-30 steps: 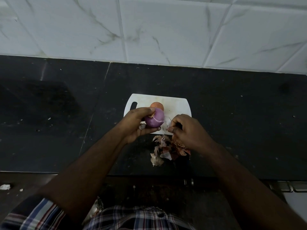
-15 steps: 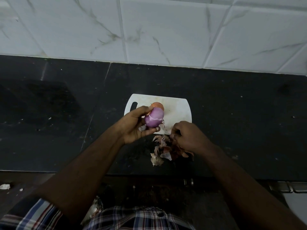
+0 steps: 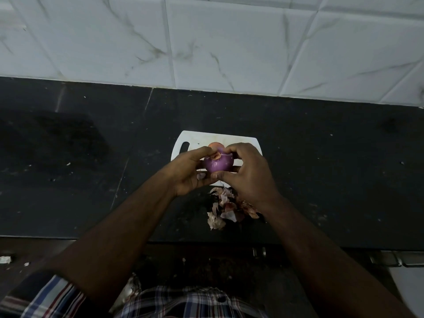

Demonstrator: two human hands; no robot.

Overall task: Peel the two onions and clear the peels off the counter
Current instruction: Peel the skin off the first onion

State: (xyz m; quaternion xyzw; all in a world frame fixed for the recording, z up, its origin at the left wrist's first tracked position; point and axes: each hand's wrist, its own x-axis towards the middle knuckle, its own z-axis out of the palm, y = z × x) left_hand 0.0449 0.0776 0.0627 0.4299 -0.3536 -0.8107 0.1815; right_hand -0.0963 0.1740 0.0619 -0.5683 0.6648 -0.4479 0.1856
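Note:
A purple onion (image 3: 218, 164), mostly peeled, is held above the near edge of the white cutting board (image 3: 243, 143). My left hand (image 3: 188, 171) grips it from the left and below. My right hand (image 3: 250, 173) curls round its right side, fingertips at a bit of dry skin on its top. Behind the hands, an orange-brown unpeeled onion (image 3: 214, 145) sits on the board, mostly hidden. A heap of dry peels (image 3: 226, 207) lies on the black counter (image 3: 332, 180) just below the hands.
White marbled tiles (image 3: 206, 42) back the counter. Small crumbs and flecks are scattered over the counter's left part. Metal drawer handles (image 3: 394, 260) show under the front edge at right. A white scrap (image 3: 5, 259) lies low at far left.
My right hand has come up from the peel heap and now holds the purple onion's right side. My left hand has turned the onion so its top faces up.

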